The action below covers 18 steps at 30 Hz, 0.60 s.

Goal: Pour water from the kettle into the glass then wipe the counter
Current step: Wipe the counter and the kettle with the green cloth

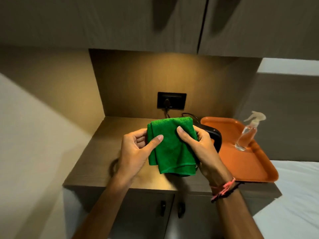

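Observation:
A folded green cloth [172, 145] is held up above the wooden counter [96, 163], gripped on both sides. My left hand [138, 150] pinches its left edge with the thumb on top. My right hand [198, 145] holds its right edge, a red thread band on the wrist. Behind the cloth and my right hand, only the black kettle handle [216, 137] shows; the kettle body is hidden. A blurred round rim that may be the glass [114, 165] peeks out left of my left wrist.
An orange tray [241, 163] sits on the right, overhanging the counter edge, with a clear spray bottle [248, 133] on it. A black wall socket [171, 100] with a plugged cord is at the back. Cabinet doors hang overhead and stand below the counter. White bedding lies at right.

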Available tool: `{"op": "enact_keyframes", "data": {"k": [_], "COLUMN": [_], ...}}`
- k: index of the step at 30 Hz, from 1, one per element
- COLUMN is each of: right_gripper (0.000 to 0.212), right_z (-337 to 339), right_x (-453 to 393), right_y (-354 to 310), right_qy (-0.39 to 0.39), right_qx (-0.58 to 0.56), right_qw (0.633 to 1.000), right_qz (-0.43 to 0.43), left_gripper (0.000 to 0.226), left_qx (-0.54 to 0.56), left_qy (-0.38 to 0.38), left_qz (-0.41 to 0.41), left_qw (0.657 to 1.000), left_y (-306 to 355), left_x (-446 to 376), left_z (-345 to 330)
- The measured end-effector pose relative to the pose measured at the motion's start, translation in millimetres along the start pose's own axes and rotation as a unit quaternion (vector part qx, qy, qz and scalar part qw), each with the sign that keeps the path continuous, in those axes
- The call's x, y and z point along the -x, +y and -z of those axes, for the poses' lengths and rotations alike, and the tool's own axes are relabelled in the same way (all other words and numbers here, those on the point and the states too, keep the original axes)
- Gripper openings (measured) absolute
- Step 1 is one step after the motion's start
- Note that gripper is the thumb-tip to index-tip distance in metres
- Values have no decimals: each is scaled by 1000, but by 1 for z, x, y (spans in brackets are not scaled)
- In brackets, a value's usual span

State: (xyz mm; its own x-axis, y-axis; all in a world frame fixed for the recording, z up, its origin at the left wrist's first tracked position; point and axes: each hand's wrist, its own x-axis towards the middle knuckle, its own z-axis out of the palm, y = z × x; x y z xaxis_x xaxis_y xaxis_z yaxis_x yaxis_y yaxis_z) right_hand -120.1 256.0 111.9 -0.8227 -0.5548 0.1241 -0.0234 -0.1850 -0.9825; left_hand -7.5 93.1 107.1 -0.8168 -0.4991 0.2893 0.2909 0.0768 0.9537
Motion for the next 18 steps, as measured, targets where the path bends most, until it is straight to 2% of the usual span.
{"op": "enact_keyframes", "data": {"k": [4,6,9,14,17,18], "right_gripper": [35,32,35,49,54,49], "right_z": [-12,-12,-7,0,-2,-4], "right_x": [2,4,4,6,11,12], "right_y": [10,15,25,38,42,44], "right_qy": [-15,-1,28,32,13,16], "right_qx": [-54,-72,-105,-126,-118,-115], "right_qw": [998,997,991,983,983,982], "right_qz": [-31,-37,-72,-128,-141,-147], "left_gripper": [25,39,68,115,132,137], "left_qx": [-68,-121,-136,-223,-232,-226], "left_qy": [46,97,156,151,144,137], "left_qz": [-6,-15,22,146,184,191], "left_qw": [997,988,978,952,944,945], "left_y": [-8,-16,-40,-105,-128,-132], "left_x": [2,2,4,8,6,3], "left_z": [19,29,49,75,80,80]}}
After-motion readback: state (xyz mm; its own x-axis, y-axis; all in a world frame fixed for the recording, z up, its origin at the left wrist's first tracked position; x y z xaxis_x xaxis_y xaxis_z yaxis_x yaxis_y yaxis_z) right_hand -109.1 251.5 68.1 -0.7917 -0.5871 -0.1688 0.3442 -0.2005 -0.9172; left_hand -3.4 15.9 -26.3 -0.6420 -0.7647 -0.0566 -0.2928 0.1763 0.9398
